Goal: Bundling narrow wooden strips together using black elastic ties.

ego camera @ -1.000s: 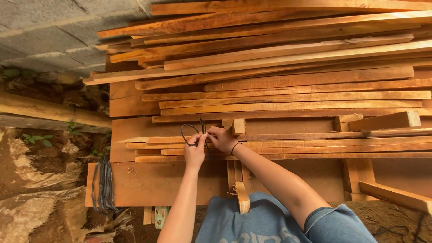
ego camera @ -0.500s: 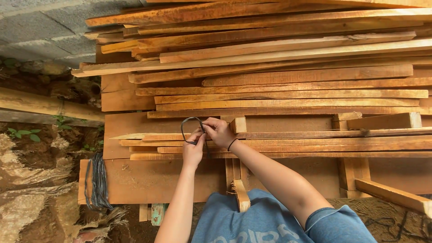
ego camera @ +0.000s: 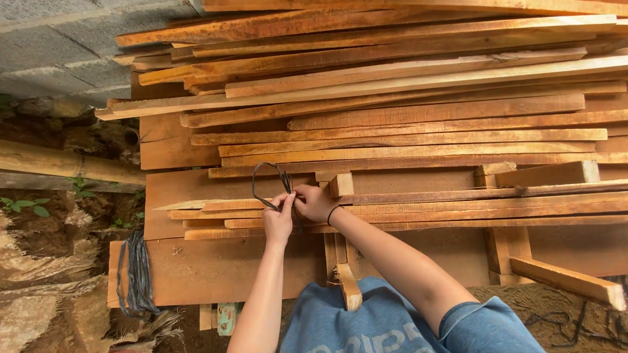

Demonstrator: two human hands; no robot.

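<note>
- Left hand (ego camera: 278,221): fingers closed, pinching the dark cord (ego camera: 267,185) where its strands cross, just above the thin slats (ego camera: 418,209).
- Right hand (ego camera: 314,202): also closed on the cord, thumb and fingertips meeting the left hand's at the same pinch point. Both hands touch each other there.
- Cord: a loop stands up and to the left of the hands, over the flat board (ego camera: 196,189); short tails poke up above the pinch. Whether it already passes under the slats I can't tell, the hands hide that.
- My read for doing this well: keep the crossing pinched tight with one hand while the other works the tail, so the loop doesn't slacken.
- I'd pull along the slats' edge, not upward, so the bundle doesn't shift.
- I'd watch the small wood block (ego camera: 341,185) just right of the hands; a tail could snag on its corner.
- Further out from the hands: stacked planks (ego camera: 392,98) beyond, a spare bunch of dark cords (ego camera: 134,274) hanging off the left end of the wide board (ego camera: 216,268) nearer me, grey block wall (ego camera: 59,46) at far left.
</note>
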